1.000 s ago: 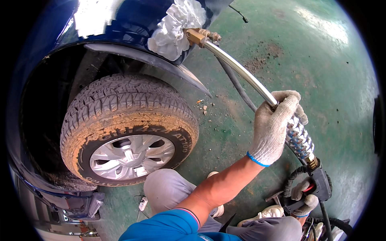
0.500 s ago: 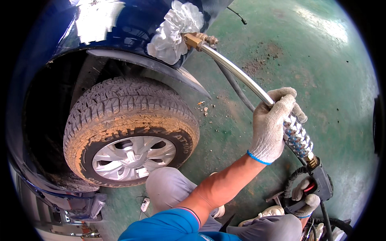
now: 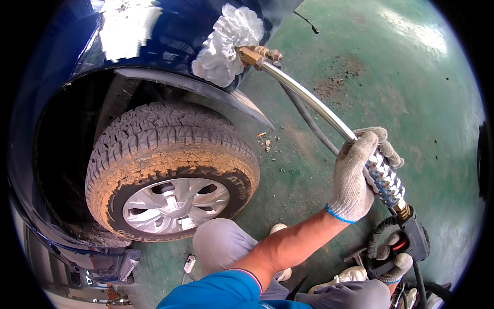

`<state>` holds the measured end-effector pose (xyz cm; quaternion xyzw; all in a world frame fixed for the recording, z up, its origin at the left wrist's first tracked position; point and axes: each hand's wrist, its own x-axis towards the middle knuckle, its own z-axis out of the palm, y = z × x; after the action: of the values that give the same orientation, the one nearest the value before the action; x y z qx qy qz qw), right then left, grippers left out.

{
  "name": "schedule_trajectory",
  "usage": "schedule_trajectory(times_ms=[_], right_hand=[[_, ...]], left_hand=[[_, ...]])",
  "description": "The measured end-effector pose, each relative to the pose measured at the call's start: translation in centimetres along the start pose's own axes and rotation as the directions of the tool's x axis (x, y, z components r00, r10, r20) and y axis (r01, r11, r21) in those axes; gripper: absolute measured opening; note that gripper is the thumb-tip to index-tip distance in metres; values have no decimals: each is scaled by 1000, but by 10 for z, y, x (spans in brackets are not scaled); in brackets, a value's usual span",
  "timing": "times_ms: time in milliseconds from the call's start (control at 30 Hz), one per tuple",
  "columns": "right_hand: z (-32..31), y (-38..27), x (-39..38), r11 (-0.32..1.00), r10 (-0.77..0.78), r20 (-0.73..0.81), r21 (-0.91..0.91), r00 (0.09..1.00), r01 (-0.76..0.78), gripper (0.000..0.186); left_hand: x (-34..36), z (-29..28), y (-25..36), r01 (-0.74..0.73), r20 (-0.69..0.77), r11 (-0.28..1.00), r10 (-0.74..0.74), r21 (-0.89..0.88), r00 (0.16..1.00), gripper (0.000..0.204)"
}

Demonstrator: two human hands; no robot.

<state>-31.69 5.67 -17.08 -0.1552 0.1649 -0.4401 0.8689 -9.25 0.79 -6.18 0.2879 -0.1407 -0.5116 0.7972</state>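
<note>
My gloved left hand (image 3: 355, 170) is wrapped round a silver metal rod (image 3: 309, 99) where it meets a ridged chrome sleeve (image 3: 387, 180). The rod's far end has a brass fitting (image 3: 251, 57) against a crumpled whitish patch (image 3: 224, 51) on a dark blue car panel (image 3: 175, 36). At lower right, my gloved right hand (image 3: 399, 265) grips the black gun handle (image 3: 414, 237) with a red trigger, attached below the sleeve. A grey hose (image 3: 303, 116) runs behind the rod.
A muddy tyre with a silver rim (image 3: 175, 204) sits in the wheel arch, beside my knee. The green floor (image 3: 396, 103) has scattered dirt. Black hoses (image 3: 427, 286) and a small hammer-like tool (image 3: 355, 257) lie near my right foot.
The whole view has shifted slightly, with car, rod and hands appearing a little lower and further right than half a second ago. Both hands keep their grips.
</note>
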Motion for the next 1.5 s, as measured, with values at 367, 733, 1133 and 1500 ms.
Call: schedule_trajectory(times_ms=[367,733,1133,1500], right_hand=[[-14,-9,4,998,37,20,-56,999,-36,45],[-12,-7,-4,1000,5,-8,-27,1000,-5,45],[-16,-23,-16,999,24,-11,-43,1000,-25,39],[-22,-15,-9,998,53,17,-21,998,-53,41]], left_hand=[[63,-6,95,-215,80,974,221,-76,972,27],[23,-3,26,-34,120,997,26,65,992,27],[-35,18,-68,178,120,983,-182,42,976,20],[8,18,9,-155,25,964,153,217,988,38]])
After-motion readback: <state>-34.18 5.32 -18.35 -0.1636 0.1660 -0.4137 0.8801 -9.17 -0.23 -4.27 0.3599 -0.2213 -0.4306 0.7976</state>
